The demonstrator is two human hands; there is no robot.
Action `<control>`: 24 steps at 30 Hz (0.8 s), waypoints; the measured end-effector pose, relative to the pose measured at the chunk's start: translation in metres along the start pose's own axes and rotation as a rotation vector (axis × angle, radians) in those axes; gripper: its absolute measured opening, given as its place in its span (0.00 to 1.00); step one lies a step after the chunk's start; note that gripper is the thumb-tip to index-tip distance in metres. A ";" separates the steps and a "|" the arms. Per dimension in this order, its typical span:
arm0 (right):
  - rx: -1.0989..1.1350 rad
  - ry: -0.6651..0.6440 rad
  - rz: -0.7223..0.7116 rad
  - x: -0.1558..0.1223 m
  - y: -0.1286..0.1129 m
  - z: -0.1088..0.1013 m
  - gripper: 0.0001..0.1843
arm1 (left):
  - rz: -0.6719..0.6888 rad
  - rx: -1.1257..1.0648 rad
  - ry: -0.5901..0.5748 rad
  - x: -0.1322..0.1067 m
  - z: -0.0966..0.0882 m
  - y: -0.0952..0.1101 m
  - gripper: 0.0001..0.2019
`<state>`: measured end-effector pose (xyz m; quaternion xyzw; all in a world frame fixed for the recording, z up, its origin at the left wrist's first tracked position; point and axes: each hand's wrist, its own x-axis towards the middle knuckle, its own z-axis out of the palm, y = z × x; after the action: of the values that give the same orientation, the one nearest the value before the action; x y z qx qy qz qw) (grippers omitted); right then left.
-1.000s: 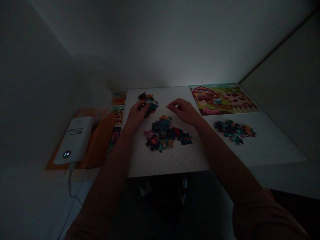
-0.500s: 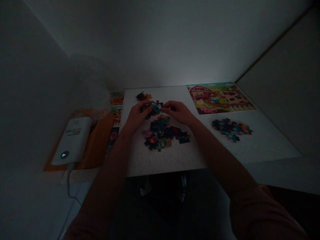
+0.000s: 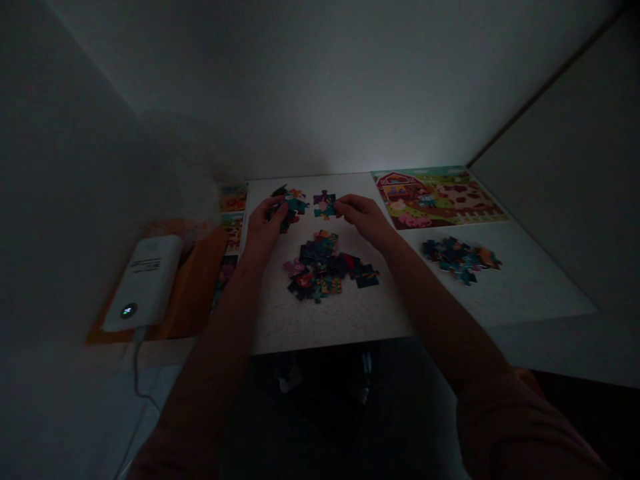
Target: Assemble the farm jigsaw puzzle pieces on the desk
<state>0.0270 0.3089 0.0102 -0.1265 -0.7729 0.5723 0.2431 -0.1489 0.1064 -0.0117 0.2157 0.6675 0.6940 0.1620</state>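
Left hand (image 3: 265,225): just left of frame centre, a bit above mid-height. Fingers curled, thumb pressed on top, closed around a small stack of puzzle pieces (image 3: 297,205). Count unclear, they overlap and it's dark. Top piece shows teal.

Right hand (image 3: 364,215): just right of centre, same height. Thumb and fingertips pinched together on the right edge of 1 loose piece (image 3: 325,204), purple above, teal below, 1 tab pointing up. Its face is towards the camera. The piece sits between the 2 hands, near the left-hand stack but not touching it.

More pieces (image 3: 280,190), dark green and brown, just beyond the left fingers, partly hidden by hand and stack.

Main pile (image 3: 320,270) lies mid-frame, below both hands on the white tabletop (image 3: 330,327). Mostly dark blue and teal, with pink, red and yellow bits; pieces overlap, some at its right end stick out. 2nd pile (image 3: 457,257) right of centre, beyond the right forearm, well apart from the main pile.

Farm picture (image 3: 440,200) flat above the 2nd pile: red barn, pink pigs, spotted cow. Smaller printed pictures (image 3: 233,230) in a column left of the left hand, partly covered.

Left side of frame: white power bank (image 3: 145,280), lit display, cable (image 3: 135,367) running down, resting on an orange envelope (image 3: 203,283). Clear plastic bag (image 3: 180,170) above it, blurry.
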 end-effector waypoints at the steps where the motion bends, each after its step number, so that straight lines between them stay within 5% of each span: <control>1: 0.004 -0.003 -0.001 0.000 -0.001 0.000 0.21 | -0.003 -0.010 -0.001 0.000 0.000 0.000 0.16; 19: 0.149 -0.091 0.005 -0.002 0.002 -0.001 0.22 | 0.032 0.032 0.013 0.001 0.000 0.001 0.16; 24: 0.013 -0.168 0.002 -0.004 0.003 -0.005 0.24 | 0.049 0.030 -0.026 -0.003 0.000 0.004 0.20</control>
<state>0.0324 0.3118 0.0072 -0.0771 -0.7866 0.5862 0.1777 -0.1459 0.1048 -0.0075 0.2434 0.6702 0.6848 0.1505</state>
